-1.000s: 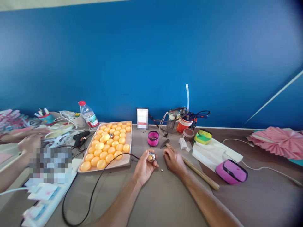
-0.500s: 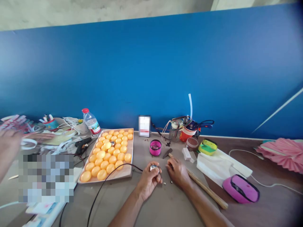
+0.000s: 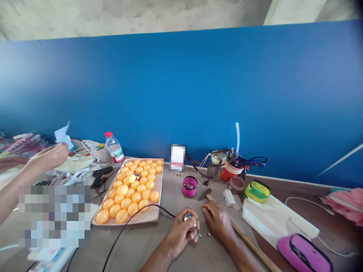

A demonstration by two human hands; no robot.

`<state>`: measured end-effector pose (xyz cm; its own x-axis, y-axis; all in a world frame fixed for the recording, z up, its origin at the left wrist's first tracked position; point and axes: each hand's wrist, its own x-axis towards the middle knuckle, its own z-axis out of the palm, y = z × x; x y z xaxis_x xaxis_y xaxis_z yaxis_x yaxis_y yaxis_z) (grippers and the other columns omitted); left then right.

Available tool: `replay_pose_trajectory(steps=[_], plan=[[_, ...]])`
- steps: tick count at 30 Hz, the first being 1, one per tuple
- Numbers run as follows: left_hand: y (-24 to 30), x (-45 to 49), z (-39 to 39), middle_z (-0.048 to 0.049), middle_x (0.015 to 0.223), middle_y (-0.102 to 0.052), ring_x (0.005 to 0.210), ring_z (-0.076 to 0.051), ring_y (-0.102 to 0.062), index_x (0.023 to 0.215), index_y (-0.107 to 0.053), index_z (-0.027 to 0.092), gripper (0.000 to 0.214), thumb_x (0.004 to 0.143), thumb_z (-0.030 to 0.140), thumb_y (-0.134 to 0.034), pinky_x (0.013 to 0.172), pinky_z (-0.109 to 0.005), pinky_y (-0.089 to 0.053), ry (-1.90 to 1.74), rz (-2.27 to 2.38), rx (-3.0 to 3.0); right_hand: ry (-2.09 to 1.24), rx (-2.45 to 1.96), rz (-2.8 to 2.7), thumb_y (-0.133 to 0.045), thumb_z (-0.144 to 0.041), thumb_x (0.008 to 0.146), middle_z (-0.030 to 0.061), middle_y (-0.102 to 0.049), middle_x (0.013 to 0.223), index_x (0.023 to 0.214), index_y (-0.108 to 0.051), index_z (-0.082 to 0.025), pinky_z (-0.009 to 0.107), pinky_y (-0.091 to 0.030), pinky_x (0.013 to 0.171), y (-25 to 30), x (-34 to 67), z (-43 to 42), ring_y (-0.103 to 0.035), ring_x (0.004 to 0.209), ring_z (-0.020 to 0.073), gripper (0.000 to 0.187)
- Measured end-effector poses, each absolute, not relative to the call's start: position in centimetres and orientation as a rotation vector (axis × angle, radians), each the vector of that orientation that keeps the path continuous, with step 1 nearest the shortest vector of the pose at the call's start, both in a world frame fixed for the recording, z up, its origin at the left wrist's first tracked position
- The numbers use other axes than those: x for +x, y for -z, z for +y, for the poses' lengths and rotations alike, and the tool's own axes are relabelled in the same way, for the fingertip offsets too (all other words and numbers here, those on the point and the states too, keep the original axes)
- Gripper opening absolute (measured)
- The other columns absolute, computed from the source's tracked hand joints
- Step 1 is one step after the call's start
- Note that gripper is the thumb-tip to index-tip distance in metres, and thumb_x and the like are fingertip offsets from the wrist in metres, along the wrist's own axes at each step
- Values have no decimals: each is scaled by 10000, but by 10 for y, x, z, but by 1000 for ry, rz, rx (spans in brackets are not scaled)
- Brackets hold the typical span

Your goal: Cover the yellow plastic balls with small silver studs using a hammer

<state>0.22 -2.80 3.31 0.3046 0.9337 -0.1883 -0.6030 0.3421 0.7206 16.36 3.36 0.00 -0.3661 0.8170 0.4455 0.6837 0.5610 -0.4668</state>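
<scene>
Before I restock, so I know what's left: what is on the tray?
Yellow balls fill the tray, with one small metal piece among them. The tray's floor beneath them is mostly hidden.

Left hand (image 3: 181, 233) curled closed; right hand (image 3: 217, 221) flat, palm down.

Ball (image 3: 189, 217): small, round, shiny silver, details too small to resolve. Gripped in the fingertips of the left hand (image 3: 181, 232), just above the surface (image 3: 172, 189). Two tiny silvery beads (image 3: 200, 236) lie loose on the surface, between the left hand and the right hand (image 3: 217, 221), which rests palm-down beside them.
</scene>
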Motion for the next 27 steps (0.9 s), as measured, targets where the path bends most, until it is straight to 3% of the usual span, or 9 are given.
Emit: replay_pose_trajectory(steps=[10, 27], plan=[[-32, 2, -31, 3, 601, -536, 378, -34, -338, 699, -491, 147, 241, 787, 355, -574, 440, -222, -311, -1069, 629, 713, -231, -1165, -2134, -408, -180, 861, 37, -582, 711, 738, -569, -194, 290, -422, 668, 6, 166, 38, -557, 714, 180, 203], [-25, 7, -30, -4, 520, -518, 340, -49, -344, 638, -511, 136, 362, 760, 476, -542, 392, -213, -285, -1058, 702, 777, -210, -1188, -2154, -420, -173, 856, 34, -581, 706, 737, -569, -193, 287, -401, 668, 20, 169, 38, -550, 704, 178, 192]])
